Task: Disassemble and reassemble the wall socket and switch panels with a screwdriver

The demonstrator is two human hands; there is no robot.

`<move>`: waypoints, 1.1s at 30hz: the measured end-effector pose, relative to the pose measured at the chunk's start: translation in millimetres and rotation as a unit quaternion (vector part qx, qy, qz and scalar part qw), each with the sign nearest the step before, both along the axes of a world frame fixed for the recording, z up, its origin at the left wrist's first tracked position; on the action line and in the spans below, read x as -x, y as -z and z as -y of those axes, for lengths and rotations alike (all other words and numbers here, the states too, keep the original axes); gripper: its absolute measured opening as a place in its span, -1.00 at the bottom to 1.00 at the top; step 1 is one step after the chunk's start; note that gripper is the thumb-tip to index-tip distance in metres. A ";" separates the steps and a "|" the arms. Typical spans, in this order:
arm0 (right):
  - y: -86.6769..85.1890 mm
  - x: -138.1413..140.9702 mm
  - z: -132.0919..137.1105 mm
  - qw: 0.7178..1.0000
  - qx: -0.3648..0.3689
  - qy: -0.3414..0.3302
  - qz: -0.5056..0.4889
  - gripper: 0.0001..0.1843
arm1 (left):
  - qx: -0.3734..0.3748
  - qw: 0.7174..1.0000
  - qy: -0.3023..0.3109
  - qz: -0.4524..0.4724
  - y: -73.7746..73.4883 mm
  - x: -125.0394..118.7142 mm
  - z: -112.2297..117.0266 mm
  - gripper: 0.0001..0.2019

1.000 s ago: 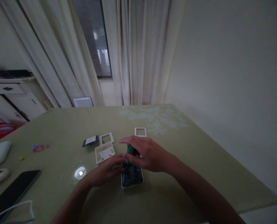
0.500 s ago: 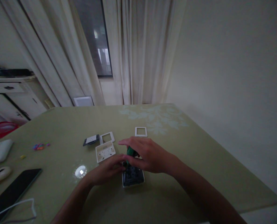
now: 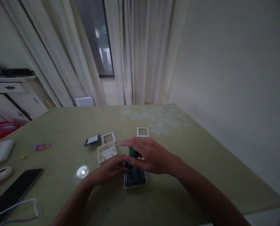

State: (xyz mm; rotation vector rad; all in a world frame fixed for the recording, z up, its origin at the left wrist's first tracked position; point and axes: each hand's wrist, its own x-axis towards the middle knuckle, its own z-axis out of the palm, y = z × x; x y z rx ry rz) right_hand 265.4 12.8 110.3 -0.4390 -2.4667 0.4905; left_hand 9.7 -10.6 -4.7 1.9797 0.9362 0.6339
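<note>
My right hand [image 3: 151, 156] is closed around the green handle of a screwdriver [image 3: 132, 152]. The screwdriver stands nearly upright over the far left part of a dark wall socket module [image 3: 135, 177], which sits in a white box on the table; its tip is hidden by my fingers. My left hand [image 3: 109, 171] grips the far left edge of that socket, its fingertips close beside the screwdriver. Left of the hands, a white open back box [image 3: 107, 152] lies with its hollow side up. Behind it are a second socket module [image 3: 93, 140] and a white frame [image 3: 109, 137].
Another white frame [image 3: 143, 132] lies beyond my right hand. On the left are small colourful pieces [image 3: 41, 146], a tiny yellow piece [image 3: 24, 157], a black phone [image 3: 16, 193], a white cable [image 3: 18, 204] and a white rounded object [image 3: 1, 174]. The wall borders the table's right side.
Both hands stay at the socket with almost the same pose. The whole view has shifted very slightly; no object has visibly moved on the table.
</note>
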 end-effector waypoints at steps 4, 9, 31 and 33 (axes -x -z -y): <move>-0.4 0.5 -0.4 1.000 0.002 -0.003 -0.006 -0.55 | 0.002 1.000 0.011 0.006 -2.0 -1.2 -0.2 -0.72; 0.9 1.4 -0.2 1.000 -0.005 -0.014 -0.010 -0.57 | 0.004 1.000 -0.002 0.019 -4.3 -3.8 1.0 -0.79; -3.0 12.5 2.1 0.999 -0.038 -0.019 0.034 -0.72 | 0.029 0.999 0.012 0.008 -1.3 -15.9 4.5 -0.74; -1.3 13.4 1.5 0.998 -0.045 -0.010 0.042 -0.76 | 0.027 0.999 0.025 -0.006 -0.2 -18.7 8.2 -0.73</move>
